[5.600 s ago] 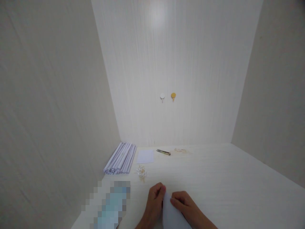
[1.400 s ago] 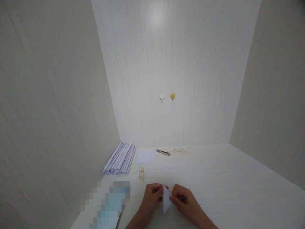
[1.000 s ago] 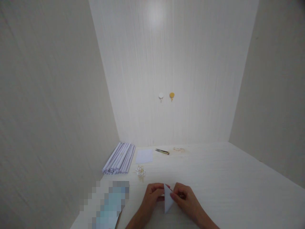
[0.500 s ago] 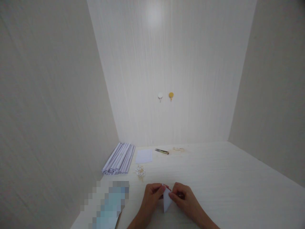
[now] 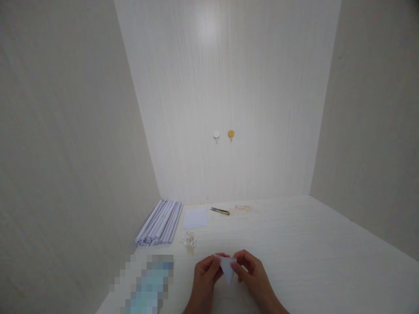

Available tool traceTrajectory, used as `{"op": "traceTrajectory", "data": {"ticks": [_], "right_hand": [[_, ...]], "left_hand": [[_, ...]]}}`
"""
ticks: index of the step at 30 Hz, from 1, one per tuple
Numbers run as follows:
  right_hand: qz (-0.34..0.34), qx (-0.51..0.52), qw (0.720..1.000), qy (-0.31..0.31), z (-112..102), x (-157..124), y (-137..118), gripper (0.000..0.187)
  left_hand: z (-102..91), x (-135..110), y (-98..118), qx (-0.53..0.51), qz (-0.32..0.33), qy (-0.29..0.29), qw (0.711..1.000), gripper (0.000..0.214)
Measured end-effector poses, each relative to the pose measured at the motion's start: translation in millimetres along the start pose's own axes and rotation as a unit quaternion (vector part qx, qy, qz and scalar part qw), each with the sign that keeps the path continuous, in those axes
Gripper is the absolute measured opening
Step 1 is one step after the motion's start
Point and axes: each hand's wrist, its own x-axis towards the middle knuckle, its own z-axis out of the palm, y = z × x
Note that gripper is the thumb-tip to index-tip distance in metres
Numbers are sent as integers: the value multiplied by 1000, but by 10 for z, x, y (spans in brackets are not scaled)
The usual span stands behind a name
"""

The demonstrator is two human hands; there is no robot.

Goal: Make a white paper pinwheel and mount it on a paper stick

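Note:
Between my two hands is a small piece of folded white paper (image 5: 227,269), shaped like a triangle with its point toward me. My left hand (image 5: 207,274) pinches its upper left corner, thumb on the near face. On the upper right corner, the thumb and fingers of my right hand (image 5: 251,272) are closed. The fingertips behind the paper are partly hidden. Beyond my left hand lies a small heap of white and yellowish bits (image 5: 189,240), too small to name.
Rolled white paper tubes (image 5: 160,222) are stacked at the left wall. Near them are a flat white sheet (image 5: 195,218), thread snips (image 5: 220,211) and thin tan strands (image 5: 242,208). A blurred blue item (image 5: 149,288) lies front left. Two hooks, white (image 5: 216,134) and yellow (image 5: 231,134), hang on the back wall.
The folded paper has turned so its broad face and top edge now show toward me. Both hands keep their hold, and the whole view has shifted slightly.

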Motion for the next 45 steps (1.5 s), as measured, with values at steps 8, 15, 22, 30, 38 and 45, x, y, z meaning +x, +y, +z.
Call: {"op": "traceTrajectory", "data": {"ticks": [8,15,22,30,38,45], "right_hand": [[0,-61,998,8,-28,-10,-58,20],[-8,-26,1000,3,-26,-23,-98,27],[-9,-57,998,-4,-28,-30,-99,29],[-42,-239,970,-16,32,-38,21,32],[-97,-276,956,35,21,-53,48,31],[-43,-228,971,-60,60,-43,26,31]], "left_hand": [[-20,18,-13,-2,0,-9,1000,19],[-19,31,-17,13,6,-18,1000,19],[2,5,-21,7,5,2,1000,23],[-19,-3,-52,-30,6,30,999,25],[40,-34,-35,-27,-15,33,999,27],[16,-9,-21,-39,-6,64,997,27]]}}
